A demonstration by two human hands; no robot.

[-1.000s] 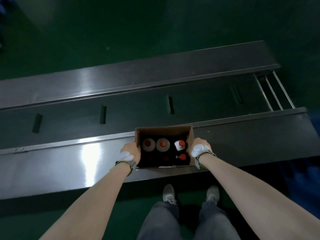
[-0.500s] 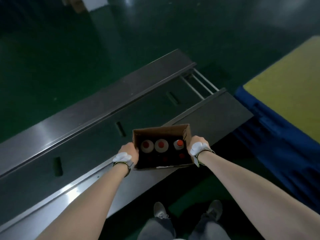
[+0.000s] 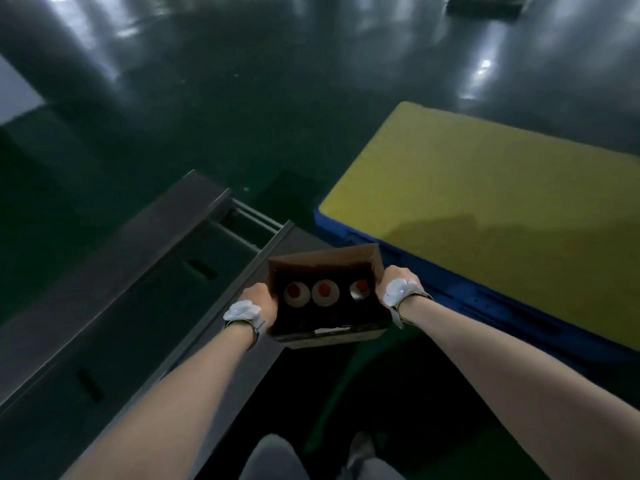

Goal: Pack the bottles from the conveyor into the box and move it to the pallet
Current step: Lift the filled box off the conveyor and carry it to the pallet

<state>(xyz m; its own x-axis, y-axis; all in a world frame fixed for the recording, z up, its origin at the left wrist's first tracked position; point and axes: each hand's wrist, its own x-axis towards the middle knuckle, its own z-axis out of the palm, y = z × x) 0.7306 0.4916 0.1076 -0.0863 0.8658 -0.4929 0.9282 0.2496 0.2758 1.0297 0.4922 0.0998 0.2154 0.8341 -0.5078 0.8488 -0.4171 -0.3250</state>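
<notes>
An open brown cardboard box (image 3: 322,263) is held in the air between both hands, over the end of the conveyor. Inside it stand several bottles with red caps (image 3: 325,292); the near row is dark and hard to make out. My left hand (image 3: 260,302) grips the box's left wall and my right hand (image 3: 394,282) grips its right wall. The blue pallet (image 3: 485,299) with a yellow top sheet (image 3: 485,202) lies just to the right of the box, lower down.
The steel conveyor (image 3: 145,258) runs from lower left to its roller end near the box. Dark green glossy floor (image 3: 242,98) spreads beyond. My legs and shoes (image 3: 360,448) show at the bottom edge. A dark object (image 3: 485,5) sits on the far floor.
The box has been lifted off the conveyor's near rail and carried right. The view has turned right, bringing the yellow-topped pallet into full view beside the box.
</notes>
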